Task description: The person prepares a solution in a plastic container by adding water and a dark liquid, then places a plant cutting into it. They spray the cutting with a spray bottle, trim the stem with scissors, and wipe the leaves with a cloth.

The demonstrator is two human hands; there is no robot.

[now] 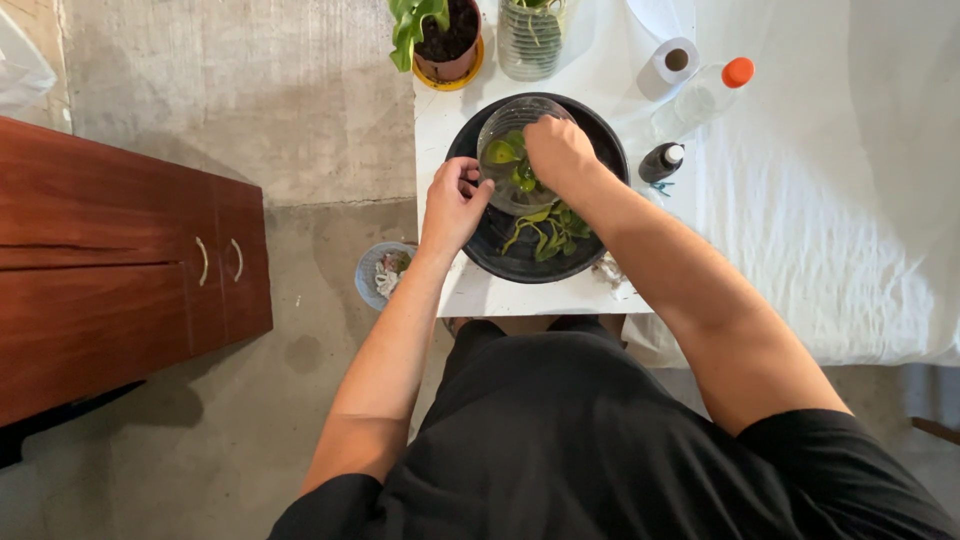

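- Head view: the left hand [455,205] grips the near-left rim of a clear glass bowl [500,125], fingers curled tight on the edge.
- The right hand [558,152] reaches down into the same bowl, fingers bunched among the green leafy cuttings [503,152] inside; whether it actually pinches a stem cannot be told, as the fingertips are hidden.
- The glass bowl sits tilted inside a wide black basin [600,135], which stands on the white worktop [445,115] right in front of the person.
- More green cuttings [548,232] lie loose on the basin's floor, just below the bowl.
- At the far edge of the worktop stand a potted plant [440,35] on a yellow saucer and, beside it, a ribbed glass jar [530,40].
- To the right of the basin: a white paper roll [668,68], a clear bottle with an orange cap [705,95] lying on its side, and a small dark bottle [660,162] touching the basin's rim.
- On the concrete floor, left of the worktop, sits a small grey bowl [375,275]; further left is a brown wooden cabinet [110,270].
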